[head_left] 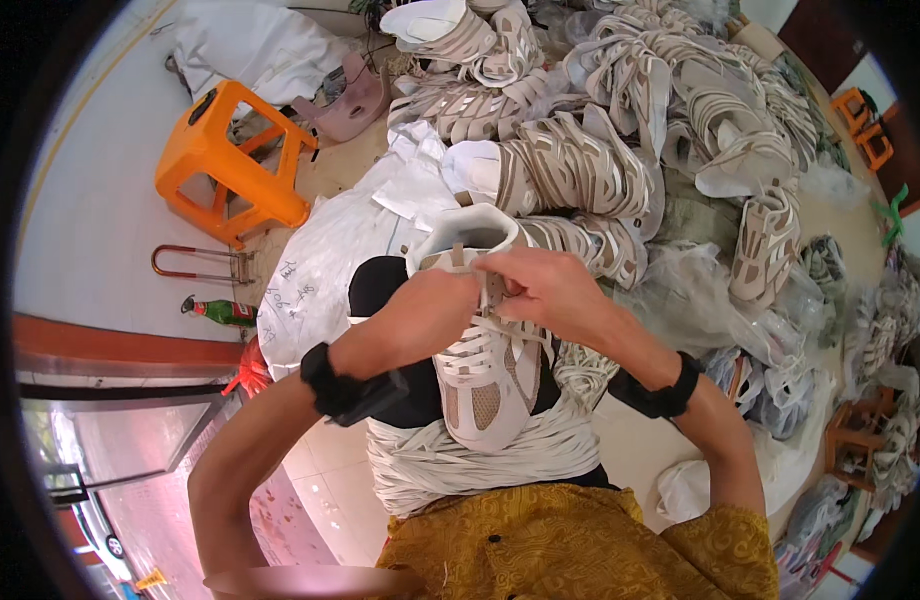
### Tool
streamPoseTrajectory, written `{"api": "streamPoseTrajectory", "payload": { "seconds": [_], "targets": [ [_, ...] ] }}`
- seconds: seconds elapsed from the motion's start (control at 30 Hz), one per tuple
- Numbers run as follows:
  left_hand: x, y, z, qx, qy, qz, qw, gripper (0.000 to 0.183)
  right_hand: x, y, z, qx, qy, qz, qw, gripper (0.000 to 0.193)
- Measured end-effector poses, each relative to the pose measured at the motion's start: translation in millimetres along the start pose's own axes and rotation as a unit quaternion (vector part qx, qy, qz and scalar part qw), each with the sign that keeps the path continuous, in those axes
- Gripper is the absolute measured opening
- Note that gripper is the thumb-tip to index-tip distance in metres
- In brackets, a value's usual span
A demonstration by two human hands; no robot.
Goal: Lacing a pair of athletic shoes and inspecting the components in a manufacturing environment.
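A beige and white sneaker (485, 405) rests on my lap, its toe toward me and its padded collar away from me. White shoelace (467, 352) crosses the lower eyelets in rows. My left hand (438, 308) is closed at the left of the tongue, its fingertips mostly hidden behind its own back. From the other side, my right hand (552, 287) pinches white lace at the upper eyelet row, thumb and forefinger close together. Under the toe, a thick bundle of loose white laces (485, 462) lies across my thighs.
Ahead lie long stacks of similar sneakers (580, 170), with a single sneaker (765, 245) at the right. A white sack (315, 285) is spread on the floor at the left. Beyond it stand an orange stool (230, 160) and a green bottle (223, 311). Clear plastic bags (695, 290) lie right.
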State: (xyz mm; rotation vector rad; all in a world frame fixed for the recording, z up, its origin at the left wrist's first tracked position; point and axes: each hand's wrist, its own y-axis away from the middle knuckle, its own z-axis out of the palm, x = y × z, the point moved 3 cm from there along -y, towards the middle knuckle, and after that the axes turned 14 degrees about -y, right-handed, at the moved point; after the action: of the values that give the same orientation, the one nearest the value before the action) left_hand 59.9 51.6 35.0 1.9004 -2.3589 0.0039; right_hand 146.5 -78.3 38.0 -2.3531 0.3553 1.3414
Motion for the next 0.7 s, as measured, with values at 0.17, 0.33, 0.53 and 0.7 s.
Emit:
{"api": "streamPoseTrajectory", "payload": {
  "seconds": [0.17, 0.33, 0.53, 0.7],
  "targets": [
    [-12, 63, -76, -0.023, 0.553, -0.255, 0.793, 0.013, 16, -5, 1, -0.021, -0.017, -0.012, 1.0, 0.039],
    [5, 81, -107, 0.083, 0.68, -0.215, 0.696, 0.01, -46, 3, 19, -0.002, -0.064, -0.123, 0.99, 0.031],
    [-10, 69, -92, 0.21, 0.693, -0.185, 0.664, 0.02, -44, -12, 22, 0.0, -0.199, -0.103, 0.975, 0.008],
    [-115, 149, -31, 0.442, 0.776, -0.208, 0.399, 0.019, 46, 26, -122, 0.281, -0.522, 0.049, 0.803, 0.014]
  ]
}}
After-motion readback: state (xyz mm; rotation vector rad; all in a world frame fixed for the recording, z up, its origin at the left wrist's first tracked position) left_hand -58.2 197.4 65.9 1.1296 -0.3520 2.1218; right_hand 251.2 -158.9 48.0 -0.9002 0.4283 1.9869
